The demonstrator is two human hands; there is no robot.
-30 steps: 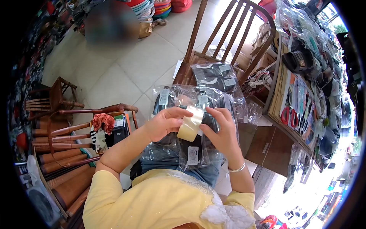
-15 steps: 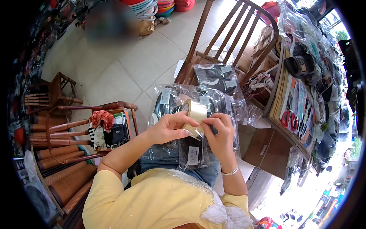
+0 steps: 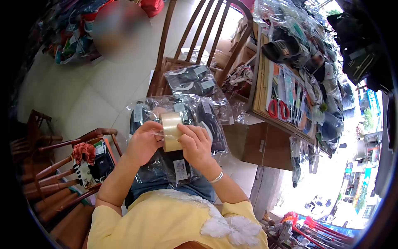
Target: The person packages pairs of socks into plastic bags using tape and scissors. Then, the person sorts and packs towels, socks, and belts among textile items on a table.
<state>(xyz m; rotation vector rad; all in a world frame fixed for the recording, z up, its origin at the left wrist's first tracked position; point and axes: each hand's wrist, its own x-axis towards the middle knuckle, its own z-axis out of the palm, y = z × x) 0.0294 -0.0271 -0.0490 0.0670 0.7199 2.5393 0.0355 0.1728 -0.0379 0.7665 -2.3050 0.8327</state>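
The tape (image 3: 171,133) has turned since earlier, the left hand (image 3: 145,143), nearly closed, pinching its left edge, the right hand (image 3: 197,146), curled, holding its right, above the bags (image 3: 209,124).

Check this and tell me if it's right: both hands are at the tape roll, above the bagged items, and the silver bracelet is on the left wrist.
Wrong wrist: the head view shows the silver bracelet on the right one. The left hand and right hand are indeed at the tape roll, above the bagged items.
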